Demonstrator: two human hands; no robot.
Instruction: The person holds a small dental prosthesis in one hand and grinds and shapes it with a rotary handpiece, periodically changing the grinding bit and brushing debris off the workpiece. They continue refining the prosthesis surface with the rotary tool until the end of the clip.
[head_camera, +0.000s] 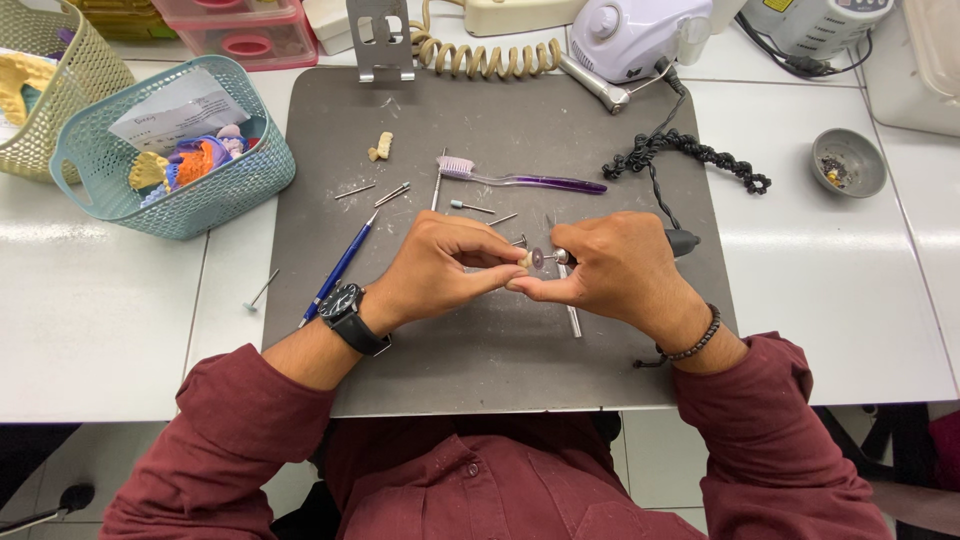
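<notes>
Pinching a small cream dental piece (524, 259), the left hand (440, 265) meets the right hand (612, 268), closed around a rotary handpiece (682, 241) whose disc looks to touch it, above the grey mat's (480, 360) middle. A slip could nick fingertips. Loose burs (392, 194), toothbrush (520, 178) and blue pen (338, 270) crowd the mat's far side.

A toothbrush (520, 179) lies on the mat (420, 120), far of both hands. Left of the mat stands a basket (175, 205); right of it sits a small bowl (849, 162).
</notes>
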